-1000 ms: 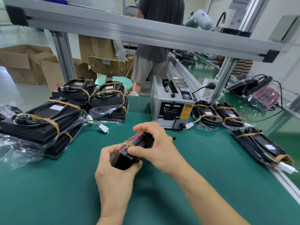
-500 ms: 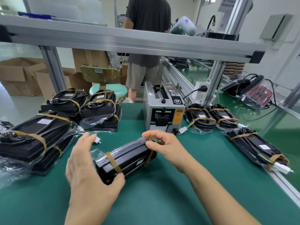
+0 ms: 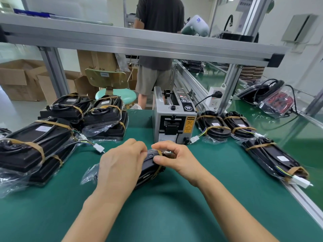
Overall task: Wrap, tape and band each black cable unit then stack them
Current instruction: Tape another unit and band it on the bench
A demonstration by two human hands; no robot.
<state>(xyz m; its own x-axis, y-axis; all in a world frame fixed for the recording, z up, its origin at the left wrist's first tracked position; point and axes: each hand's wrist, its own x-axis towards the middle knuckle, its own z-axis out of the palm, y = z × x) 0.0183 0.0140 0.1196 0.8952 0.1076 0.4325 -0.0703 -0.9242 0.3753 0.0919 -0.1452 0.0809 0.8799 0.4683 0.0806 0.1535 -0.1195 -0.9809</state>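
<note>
At a green-topped bench point(image 3: 174, 206), a worker's left hand point(image 3: 120, 165) lies over a black, plastic-wrapped cable unit point(image 3: 150, 165) at the bench's centre, fingers curled on its top. The right hand point(image 3: 174, 158) pinches the unit's far end, where a tan rubber band point(image 3: 158, 169) crosses it. Just behind stands a grey tape dispenser point(image 3: 173, 119). Banded black units sit stacked at left point(image 3: 35, 145), with 3 more at right point(image 3: 269, 154). A person in shorts point(image 3: 157, 49) stands beyond.
</note>
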